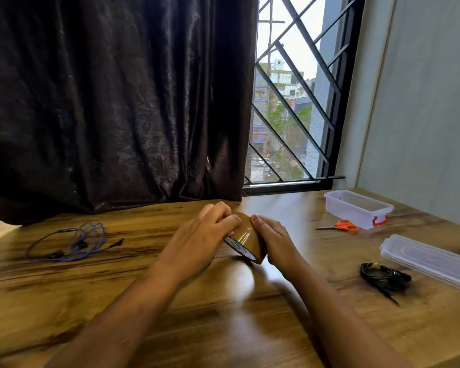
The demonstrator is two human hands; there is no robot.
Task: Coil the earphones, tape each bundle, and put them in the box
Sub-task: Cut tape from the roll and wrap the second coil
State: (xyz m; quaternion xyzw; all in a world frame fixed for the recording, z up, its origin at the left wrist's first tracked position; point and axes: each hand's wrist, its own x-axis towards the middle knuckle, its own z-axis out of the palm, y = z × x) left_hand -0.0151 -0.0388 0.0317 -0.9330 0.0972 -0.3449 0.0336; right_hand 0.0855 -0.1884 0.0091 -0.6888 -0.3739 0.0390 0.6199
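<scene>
- Far left, the purple earphones (pixel 69 241) are lying loose on the table (pixel 117 301), with the cable sprawling in open loops just in front of the dark curtain (pixel 117 102).
- The left hand (pixel 207 235) is curling its fingers onto the tape (pixel 247 241), with the fingertips digging at the roll's outer face near the top.
- The brown roll is sitting tilted between both hands, mid-table. I can't tell if its low edge is touching the wood.
- The right hand (pixel 274 237) is gripping the roll from the right side, thumb resting up on top.
- The orange scissors (pixel 340 226) are lying closed just in front of the clear box (pixel 356 208), which is standing open near the window (pixel 298 102).
- The black earphones (pixel 383 278) are lying in a tight coil with the plug trailing toward the camera, just beside the lid (pixel 430 261), which is lying flat.
</scene>
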